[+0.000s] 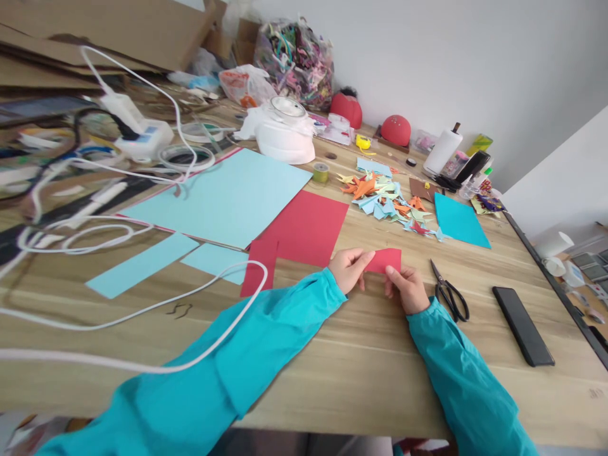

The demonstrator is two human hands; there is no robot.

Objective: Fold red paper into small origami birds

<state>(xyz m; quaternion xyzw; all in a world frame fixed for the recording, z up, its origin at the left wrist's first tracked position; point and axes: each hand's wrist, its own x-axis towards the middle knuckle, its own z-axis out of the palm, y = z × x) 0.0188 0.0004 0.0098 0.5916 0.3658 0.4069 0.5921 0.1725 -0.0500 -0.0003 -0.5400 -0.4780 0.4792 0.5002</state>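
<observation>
A small red piece of paper [386, 258] is held up just above the wooden table between my two hands. My left hand [350, 267] pinches its left side, thumb on top. The lower right part of the paper is gripped by my right hand [407, 287], its thumb lying on the near face. Black-handled scissors [451, 296] lie beside my right hand, points facing away from me. Behind my left hand are a large red sheet [308, 228] and a narrow red strip [259, 266]. Beyond the held paper lies a heap of folded paper pieces [380, 199] in several colours.
Light blue sheets [223, 196] and a pale blue strip [142, 265] cover the left side. A white cable [209, 351] runs across my left sleeve. At right lie a black phone [523, 326] and a turquoise sheet [460, 220]. Bags and cardboard [109, 31] stand at the back.
</observation>
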